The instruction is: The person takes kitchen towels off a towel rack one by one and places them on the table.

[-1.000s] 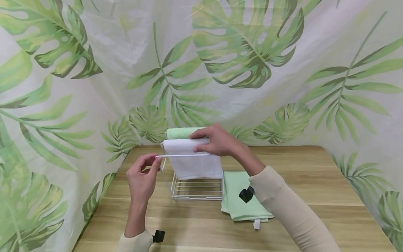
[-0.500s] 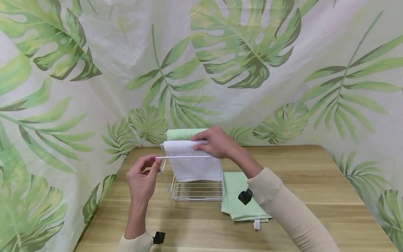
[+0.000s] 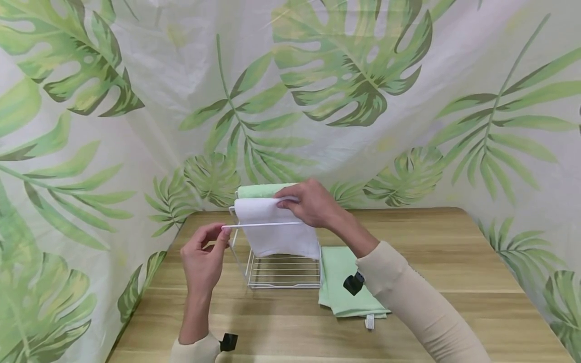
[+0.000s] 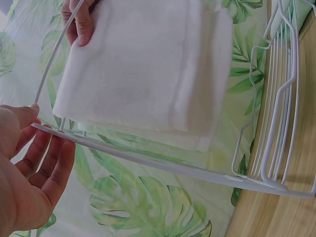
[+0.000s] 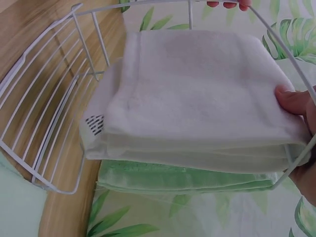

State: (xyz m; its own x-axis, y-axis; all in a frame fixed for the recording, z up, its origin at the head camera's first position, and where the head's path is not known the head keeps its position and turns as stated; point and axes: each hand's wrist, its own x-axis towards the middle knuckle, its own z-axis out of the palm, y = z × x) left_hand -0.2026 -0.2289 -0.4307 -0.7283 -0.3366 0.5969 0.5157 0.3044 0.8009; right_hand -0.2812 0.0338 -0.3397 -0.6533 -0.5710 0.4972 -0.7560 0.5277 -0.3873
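A white folded towel (image 3: pixel 277 232) hangs over the middle bar of a white wire rack (image 3: pixel 285 286). My right hand (image 3: pixel 313 204) pinches the towel's top right end, the thumb on its near face in the right wrist view. At the rack's front left corner, my left hand (image 3: pixel 201 257) pinches the wire between thumb and fingers, seen closely in the left wrist view. The front top bar (image 3: pixel 263 225) carries nothing. Behind the white towel, a light green towel (image 3: pixel 260 191) hangs on the rear bar, partly hidden by the right hand.
A folded green towel (image 3: pixel 347 297) with a small white tag (image 3: pixel 369 321) lies on the wooden table (image 3: pixel 436 262), right beside the rack. A leaf-print cloth (image 3: pixel 254 111) hangs behind the table.
My right hand and the white towel have risen very slightly over the last half second. The left hand keeps its pinch on the rack's corner.
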